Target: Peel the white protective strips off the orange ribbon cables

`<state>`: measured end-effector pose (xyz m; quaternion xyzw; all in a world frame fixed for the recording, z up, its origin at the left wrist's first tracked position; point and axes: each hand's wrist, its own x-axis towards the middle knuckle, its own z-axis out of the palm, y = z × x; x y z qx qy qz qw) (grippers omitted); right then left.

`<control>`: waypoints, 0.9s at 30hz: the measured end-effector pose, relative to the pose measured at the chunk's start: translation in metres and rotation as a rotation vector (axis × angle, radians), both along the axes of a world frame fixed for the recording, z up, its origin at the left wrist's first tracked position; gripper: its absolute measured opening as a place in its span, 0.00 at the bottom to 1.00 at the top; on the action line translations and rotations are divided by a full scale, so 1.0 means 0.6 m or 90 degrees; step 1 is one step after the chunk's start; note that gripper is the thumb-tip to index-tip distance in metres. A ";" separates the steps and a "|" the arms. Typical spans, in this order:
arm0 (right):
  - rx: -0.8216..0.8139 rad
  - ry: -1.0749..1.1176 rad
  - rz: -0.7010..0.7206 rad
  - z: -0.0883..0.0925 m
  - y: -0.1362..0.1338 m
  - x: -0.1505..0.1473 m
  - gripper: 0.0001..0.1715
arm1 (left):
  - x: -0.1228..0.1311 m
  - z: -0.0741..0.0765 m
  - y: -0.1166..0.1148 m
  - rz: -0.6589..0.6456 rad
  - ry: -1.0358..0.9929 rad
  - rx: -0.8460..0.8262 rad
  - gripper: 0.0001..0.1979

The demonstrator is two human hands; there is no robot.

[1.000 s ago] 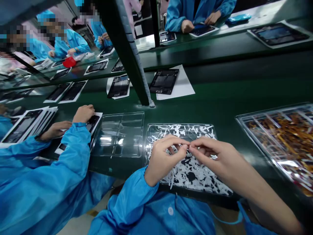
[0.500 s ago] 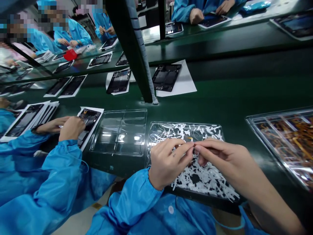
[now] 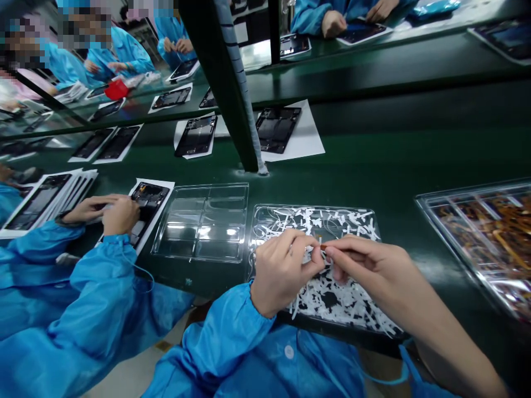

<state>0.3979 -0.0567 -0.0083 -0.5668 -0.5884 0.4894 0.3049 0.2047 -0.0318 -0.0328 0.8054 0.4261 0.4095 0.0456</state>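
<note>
My left hand (image 3: 282,271) and my right hand (image 3: 365,265) meet fingertip to fingertip above a clear plastic tray (image 3: 265,221) heaped with white paper strips (image 3: 332,293). Both pinch one tiny part between thumb and forefinger; a small orange-brown bit shows where the fingers touch, too small to name. The left wrist wears a blue sleeve; the right forearm is bare.
An empty clear compartment tray (image 3: 203,221) lies left of the strip tray. A tray of orange flex parts (image 3: 489,232) sits at the right. A co-worker's hands (image 3: 108,213) press on a dark device panel (image 3: 147,202) on white paper. A slanted post (image 3: 232,88) rises behind; more panels lie on the green belt.
My pinched fingers have stayed together over the strip tray, shifting slightly. The co-worker's nearer hand slid back toward their body along the panel. The view drifted a little.
</note>
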 end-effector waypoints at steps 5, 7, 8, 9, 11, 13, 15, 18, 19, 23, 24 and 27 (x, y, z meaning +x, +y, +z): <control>-0.010 -0.082 -0.032 0.023 0.004 0.037 0.23 | -0.022 0.007 0.004 -0.084 -0.169 -0.321 0.06; -0.004 -0.095 -0.010 0.029 0.006 0.041 0.23 | -0.024 0.013 0.007 -0.151 -0.257 -0.467 0.11; -0.003 -0.096 0.007 0.030 0.007 0.039 0.23 | -0.023 0.016 0.009 -0.172 -0.284 -0.511 0.13; 0.001 -0.093 0.022 0.031 0.009 0.036 0.23 | -0.020 0.018 0.010 -0.180 -0.298 -0.530 0.13; 0.010 -0.086 0.038 0.028 0.011 0.026 0.22 | -0.014 0.022 0.013 -0.165 -0.308 -0.514 0.09; 0.022 -0.080 0.045 0.022 0.012 0.017 0.20 | -0.011 0.026 0.016 -0.144 -0.326 -0.472 0.06; 0.029 -0.075 0.059 0.013 0.010 0.014 0.18 | -0.015 0.029 0.020 -0.130 -0.350 -0.437 0.06; 0.013 -0.068 0.074 -0.001 0.004 0.019 0.15 | -0.027 0.031 0.029 -0.087 -0.379 -0.393 0.06; 0.008 -0.068 0.070 -0.005 0.002 0.021 0.15 | -0.031 0.031 0.031 -0.074 -0.385 -0.385 0.07; 0.003 -0.058 0.046 -0.012 -0.003 0.028 0.14 | -0.036 0.025 0.024 -0.009 -0.362 -0.323 0.07; 0.006 -0.052 0.044 -0.011 -0.004 0.027 0.13 | -0.035 0.024 0.018 0.010 -0.336 -0.277 0.07; 0.029 -0.026 0.046 -0.008 -0.004 0.024 0.12 | -0.025 0.024 -0.003 0.008 -0.222 -0.146 0.06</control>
